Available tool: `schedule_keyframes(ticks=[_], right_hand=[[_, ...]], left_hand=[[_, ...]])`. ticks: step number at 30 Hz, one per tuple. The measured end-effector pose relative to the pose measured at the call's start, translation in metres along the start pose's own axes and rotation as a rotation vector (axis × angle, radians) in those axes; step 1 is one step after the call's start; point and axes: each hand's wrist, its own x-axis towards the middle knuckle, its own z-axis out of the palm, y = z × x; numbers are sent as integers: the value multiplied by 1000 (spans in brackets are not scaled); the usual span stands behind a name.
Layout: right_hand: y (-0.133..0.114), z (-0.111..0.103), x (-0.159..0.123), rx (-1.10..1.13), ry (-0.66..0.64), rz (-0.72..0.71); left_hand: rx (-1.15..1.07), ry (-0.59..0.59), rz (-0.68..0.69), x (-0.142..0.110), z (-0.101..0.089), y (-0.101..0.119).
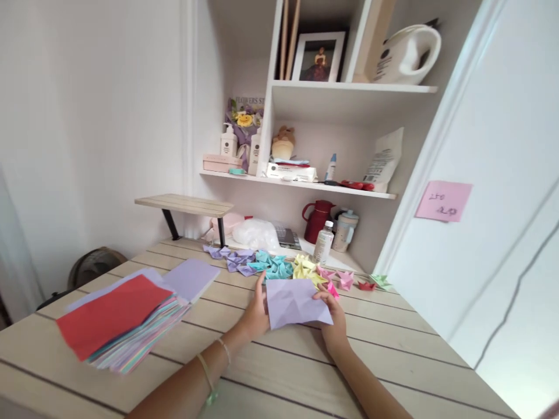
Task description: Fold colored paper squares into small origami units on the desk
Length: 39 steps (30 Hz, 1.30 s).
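Observation:
A creased sheet of light purple paper (292, 302) is held up just above the table between both hands. My left hand (257, 309) grips its left edge, with the thumb pointing up and the other fingers hidden behind the sheet. On the right side, my right hand (332, 317) pinches the paper near its upper right edge. Behind the sheet lies a row of folded paper pieces: purple ones (239, 261), turquoise ones (273, 266), yellow ones (304, 269), pink ones (346, 280), a red one (367, 286) and a green one (381, 281).
A thick stack of coloured paper with a red sheet (120, 311) on top lies left, beside purple sheets (194, 278). A small raised stand (186, 203), a clear bottle (323, 243) and a dark red jug (318, 221) stand at the back, below white shelves (349, 87).

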Motion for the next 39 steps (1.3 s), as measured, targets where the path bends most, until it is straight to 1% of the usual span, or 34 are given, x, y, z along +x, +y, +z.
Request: schedule_keyframes(ticks=[2,4,6,7,10,12,15,19,22,23,25,29,31,34,36,39], right_hand=[[2,-1,0,120,-61,96],[0,2,-1,175,-97,175],[-4,6,-1,202,-105,247],[-6,7,-1,215,-124,288],[-12,7,-1,200,-213,372],[-13,7,-1,160,-226,381],[-11,8,0,153,-213,383],[-5,12,-3,233,-252,371],[-4,15,-6,203,-239,327],[-4,16,-7,179,-238,309],[-6,16,-8,137,-263,278],[-11,15,-8,82,-381,222],[-13,15,-8,24,-432,178],[-16,15,-8,-65,-483,133],[-16,15,-8,-87,-462,126],[-15,14,-6,-52,-365,171]], left_hand=[[61,-4,55,0,0,4],[139,4,50,0,0,5],[199,4,-39,1,0,5],[191,30,-88,2,1,4],[87,175,-175,6,2,1],[48,280,-189,8,2,2],[17,381,-163,9,0,3],[-71,465,-120,10,-4,3],[-122,499,-82,11,-4,3],[-136,494,-76,11,-4,3],[-139,429,-99,11,-1,3],[-115,213,-240,8,6,4],[-145,172,-282,6,8,5],[-187,168,-292,4,7,8],[-158,156,-286,4,5,9],[-48,125,-265,5,5,6]])
